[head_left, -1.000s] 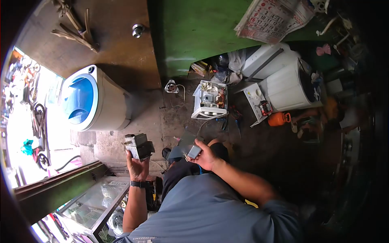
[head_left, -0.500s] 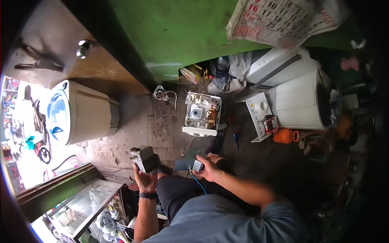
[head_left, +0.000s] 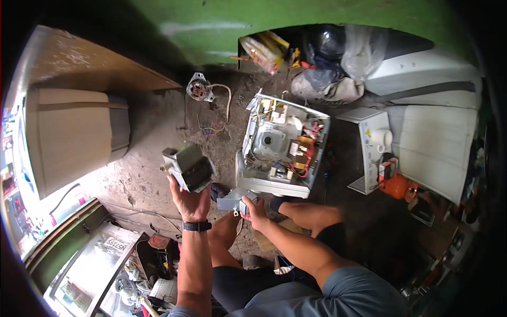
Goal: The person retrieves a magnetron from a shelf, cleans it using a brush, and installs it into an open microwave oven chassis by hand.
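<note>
My left hand (head_left: 191, 201), with a black band at the wrist, holds up a boxy metal part (head_left: 189, 167) by its underside, the fingers wrapped against it. To its right, my right hand (head_left: 255, 212) grips a small grey box (head_left: 247, 204) beside a flat grey plate (head_left: 228, 203); a small light connector (head_left: 236, 213) hangs at its edge. Just beyond my right hand an opened white appliance (head_left: 285, 145) lies on the floor, its wiring and inner parts exposed. The two hands are apart.
A small motor with a cable (head_left: 199, 91) lies on the floor (head_left: 150, 119). At the left stands a beige-sided machine (head_left: 74, 137). On the right are a white panel (head_left: 374, 148), an orange canister (head_left: 395, 187) and a large white casing (head_left: 435, 148). A glass case (head_left: 92, 264) stands lower left.
The view has tilted down and come nearer the floor, so the opened appliance looks larger and the calendar is out of sight. Both hands keep their holds.
</note>
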`<state>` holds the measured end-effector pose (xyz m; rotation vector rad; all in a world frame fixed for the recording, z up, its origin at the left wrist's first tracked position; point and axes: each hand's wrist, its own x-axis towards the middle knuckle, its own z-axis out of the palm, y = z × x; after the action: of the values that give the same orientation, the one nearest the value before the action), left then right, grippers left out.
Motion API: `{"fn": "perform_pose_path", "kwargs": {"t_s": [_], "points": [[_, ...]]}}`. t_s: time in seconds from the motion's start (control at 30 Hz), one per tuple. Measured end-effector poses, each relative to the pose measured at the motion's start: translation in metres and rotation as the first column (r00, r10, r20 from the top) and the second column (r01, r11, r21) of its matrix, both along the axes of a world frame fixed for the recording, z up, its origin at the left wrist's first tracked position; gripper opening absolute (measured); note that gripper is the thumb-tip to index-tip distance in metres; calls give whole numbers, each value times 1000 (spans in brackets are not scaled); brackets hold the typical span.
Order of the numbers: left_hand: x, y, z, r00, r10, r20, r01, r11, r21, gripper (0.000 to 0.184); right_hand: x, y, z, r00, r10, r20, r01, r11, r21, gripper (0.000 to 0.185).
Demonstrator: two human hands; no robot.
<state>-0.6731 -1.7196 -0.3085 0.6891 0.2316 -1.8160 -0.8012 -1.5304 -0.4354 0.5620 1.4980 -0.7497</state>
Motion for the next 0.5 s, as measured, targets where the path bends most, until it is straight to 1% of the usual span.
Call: {"fn": "perform_pose_path", "kwargs": {"t_s": [0.07, 0.1, 0.13, 0.17, 0.2, 0.27, 0.3, 0.33, 0.37, 0.4, 0.43, 0.5], "points": [[2, -9, -45, 997, -73, 2, 73, 991, -110, 62, 3, -7, -55, 997, 60, -38, -64, 988, -139, 52], [0, -10, -58, 997, -72, 2, 72, 991, -115, 62, 18, 13, -120, 998, 51, -30, -54, 991, -123, 39], [-4, -10, -65, 995, -63, 80, 74, 988, -137, 63, 21, 17, -153, 1000, 26, 1, -26, 985, -171, 31], [-8, -10, -70, 986, -46, 158, 71, 984, -163, 63, 32, 37, -206, 999, 6, 34, 4, 959, -284, 34], [-8, -11, -74, 976, -46, 211, 76, 988, -137, 64, 41, 51, -254, 997, -5, 72, 33, 918, -395, 37], [-2, -17, -70, 971, -90, 223, 123, 983, -138, 64, 37, 36, -284, 979, -188, 79, 203, 867, -455, 52], [3, -23, -71, 969, -68, 237, 106, 982, -154, 64, 35, 27, -298, 958, -274, 91, 282, 826, -488, 60], [7, -28, -72, 966, -65, 251, 103, 984, -142, 64, 35, 18, -302, 990, -144, 1, 124, 850, -511, 66], [11, -31, -72, 963, -65, 263, 102, 987, -127, 64, 34, 8, -305, 995, -15, -95, -37, 853, -520, 72], [13, -31, -67, 958, -49, 283, 80, 992, -98, 63, 35, 7, -310, 973, 125, -194, -208, 838, -504, 76], [16, -29, -63, 953, -40, 299, 74, 992, -103, 61, 37, 7, -315, 921, 257, -292, -372, 799, -472, 79], [20, -14, -50, 948, -5, 319, 51, 989, -138, 60, 45, 11, -327, 881, 295, -370, -447, 776, -445, 82]]}}
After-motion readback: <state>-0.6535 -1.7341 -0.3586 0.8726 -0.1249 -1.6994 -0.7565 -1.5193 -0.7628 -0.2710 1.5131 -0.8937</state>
